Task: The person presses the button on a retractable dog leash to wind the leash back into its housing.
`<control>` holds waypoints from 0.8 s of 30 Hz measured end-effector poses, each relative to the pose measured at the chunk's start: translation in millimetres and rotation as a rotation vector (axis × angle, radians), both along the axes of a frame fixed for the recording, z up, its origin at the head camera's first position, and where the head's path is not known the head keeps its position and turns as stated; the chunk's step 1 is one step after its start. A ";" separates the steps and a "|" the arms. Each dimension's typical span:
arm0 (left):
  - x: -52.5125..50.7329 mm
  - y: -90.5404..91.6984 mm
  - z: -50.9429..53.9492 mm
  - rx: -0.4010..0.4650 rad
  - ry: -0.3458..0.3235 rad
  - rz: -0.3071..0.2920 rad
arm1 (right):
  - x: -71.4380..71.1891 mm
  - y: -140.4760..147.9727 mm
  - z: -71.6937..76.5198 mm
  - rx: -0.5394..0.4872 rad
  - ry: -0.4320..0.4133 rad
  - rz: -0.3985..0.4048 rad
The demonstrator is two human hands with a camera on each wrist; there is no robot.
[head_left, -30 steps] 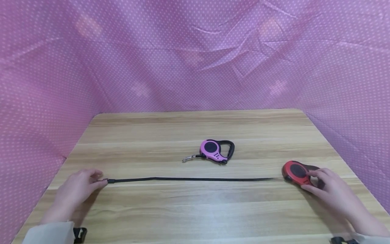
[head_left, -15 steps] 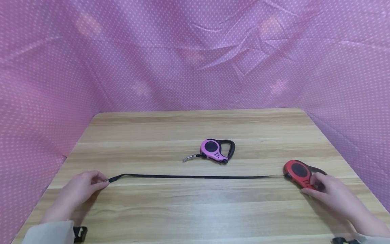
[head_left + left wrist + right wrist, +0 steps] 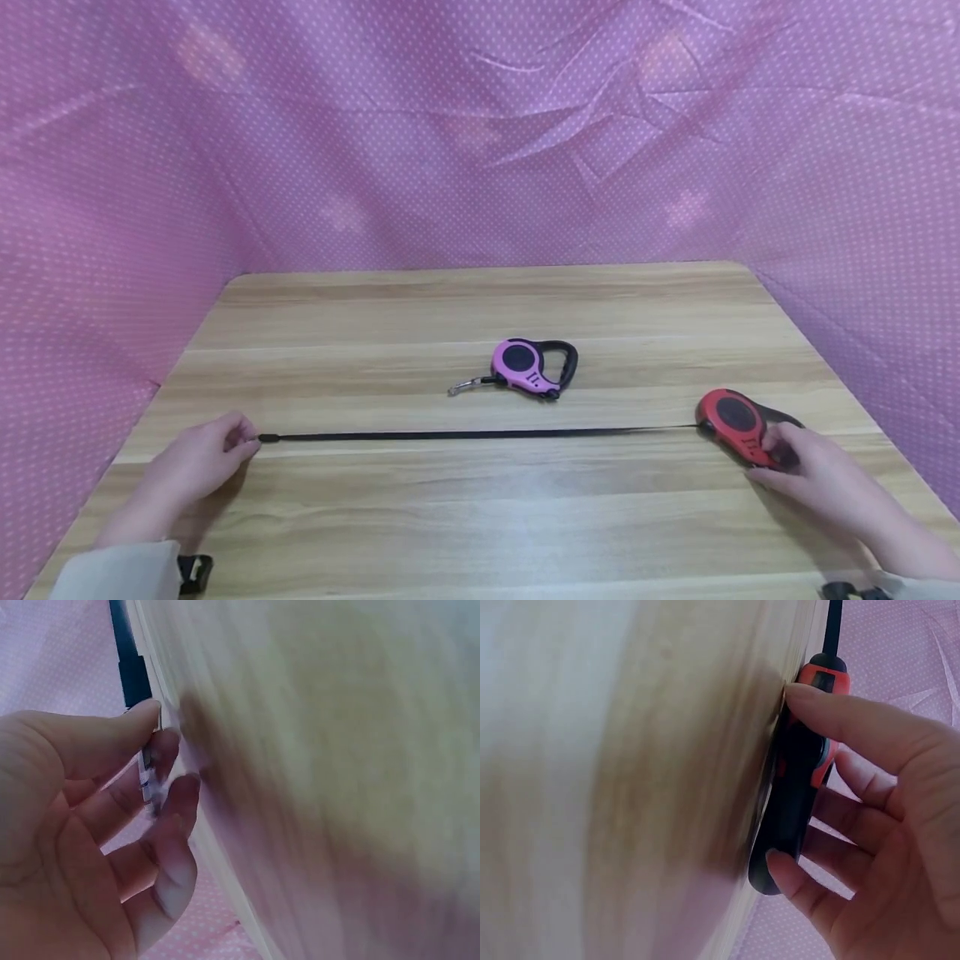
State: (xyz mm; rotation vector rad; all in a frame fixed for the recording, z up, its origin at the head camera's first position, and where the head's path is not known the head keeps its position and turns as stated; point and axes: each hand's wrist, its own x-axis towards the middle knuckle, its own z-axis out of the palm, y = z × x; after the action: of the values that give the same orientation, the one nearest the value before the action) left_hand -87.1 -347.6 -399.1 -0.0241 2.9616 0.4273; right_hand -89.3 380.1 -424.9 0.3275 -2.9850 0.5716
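A red retractable dog leash [image 3: 738, 425] with a black handle lies at the table's right side. My right hand [image 3: 813, 479] grips its case near the handle; in the right wrist view the thumb and fingers wrap the black-and-red body [image 3: 799, 765]. From the case a black strap [image 3: 465, 435] runs straight leftward across the table. At its far end my left hand [image 3: 191, 462] pinches the metal clip [image 3: 148, 776] between thumb and fingers, as the left wrist view shows. Part of the clip is hidden by the fingers.
Behind the strap, near the middle of the wooden table [image 3: 375, 533], lies a purple retractable leash [image 3: 525, 368] with its metal clip [image 3: 465, 386] pointing left. Pink dotted cloth [image 3: 480, 150] surrounds the table at the back and sides.
The strap slackened near the left hand half a second ago and is now straight again. The right fingers have shifted on the red case, which has turned and moved very slightly.
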 end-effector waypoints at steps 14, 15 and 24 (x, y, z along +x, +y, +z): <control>-2.4 0.5 5.5 -0.014 -0.021 0.004 | -2.0 -4.6 4.1 0.065 0.031 0.016; -2.6 0.4 5.5 -0.018 -0.020 0.002 | -1.7 -5.0 4.1 0.081 0.047 0.029; -3.7 1.3 7.2 -0.034 -0.068 0.029 | 4.1 -15.3 10.3 0.139 0.050 0.055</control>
State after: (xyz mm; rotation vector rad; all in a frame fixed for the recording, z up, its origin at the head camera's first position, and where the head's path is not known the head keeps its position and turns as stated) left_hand -90.8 -346.4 -392.0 -0.0841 2.9046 0.3724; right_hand -85.2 364.8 -414.7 0.4286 -2.9819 0.3550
